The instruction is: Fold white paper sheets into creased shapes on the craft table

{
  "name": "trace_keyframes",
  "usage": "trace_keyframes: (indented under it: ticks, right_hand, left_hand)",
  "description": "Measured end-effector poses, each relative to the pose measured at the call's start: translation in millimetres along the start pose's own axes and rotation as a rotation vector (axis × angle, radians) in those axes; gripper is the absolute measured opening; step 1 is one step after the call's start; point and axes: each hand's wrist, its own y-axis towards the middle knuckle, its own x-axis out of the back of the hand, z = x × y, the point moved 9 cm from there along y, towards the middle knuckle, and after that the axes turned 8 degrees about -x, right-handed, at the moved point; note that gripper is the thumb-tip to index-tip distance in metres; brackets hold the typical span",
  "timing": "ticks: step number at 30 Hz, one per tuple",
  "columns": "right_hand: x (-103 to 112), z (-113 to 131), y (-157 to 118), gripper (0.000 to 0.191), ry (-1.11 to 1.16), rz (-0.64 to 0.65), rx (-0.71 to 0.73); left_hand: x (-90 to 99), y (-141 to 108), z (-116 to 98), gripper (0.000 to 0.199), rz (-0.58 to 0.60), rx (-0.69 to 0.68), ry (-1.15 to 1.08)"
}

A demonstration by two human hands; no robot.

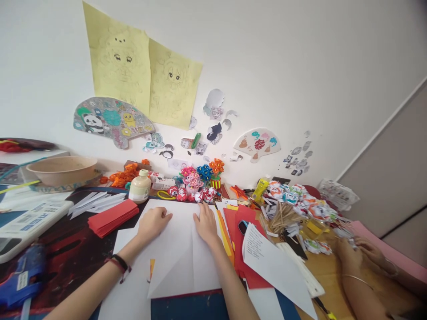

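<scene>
Lying beneath left hand (153, 223), beneath right hand (206, 223), 1 creased white sheet (180, 244)

through the head camera i see one large white paper sheet (182, 249), spread mostly flat at the centre of my view. a straight crease runs up its middle, and slanting creases spread toward its near corners. from here i can't tell whether the near part is folded over or only creased.

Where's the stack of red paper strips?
In the head view, the red stack is left of the left hand, just in front of the cream bottle.
</scene>
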Motion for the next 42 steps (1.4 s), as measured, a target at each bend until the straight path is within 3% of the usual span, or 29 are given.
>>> trace_keyframes:
  ticks: [5, 15, 23, 27, 31, 38, 42]
  right_hand:
    - [-15.1, -6.0, 2.2, 0.049, -0.032, 0.061, 0.011]
    - [-11.1, -3.6, 1.0, 0.049, -0.017, 0.058, 0.012]
    - [36.9, 8.0, -14.0, 0.029, 0.090, -0.214, 0.007]
    - [30.3, 16.9, -30.9, 0.028, 0.038, -0.114, 0.084]
    - [26.6, 17.8, -38.1, 0.028, -0.005, -0.096, 0.084]
    - [25.9, 17.3, -35.8, 0.020, -0.073, -0.089, 0.055]
    - [26.1, 18.4, -35.2, 0.021, -0.063, -0.093, 0.061]
  left_hand:
    - [-3.2, 0.6, 2.4, 0.030, 0.007, -0.024, -0.005]
    - [-3.9, -0.7, 5.2, 0.029, 0.068, -0.032, -0.004]
    - [1.8, -16.3, 1.7, 0.046, 0.163, -0.039, -0.047]
    - [1.8, -26.6, 2.2, 0.036, 0.169, -0.026, -0.033]
    - [-0.5, -31.0, 2.8, 0.029, 0.170, -0.034, -0.028]
    - [-0.9, -36.0, 2.8, 0.027, 0.179, -0.064, -0.031]
    - [0.3, -41.1, 0.5, 0.040, 0.197, -0.079, -0.050]
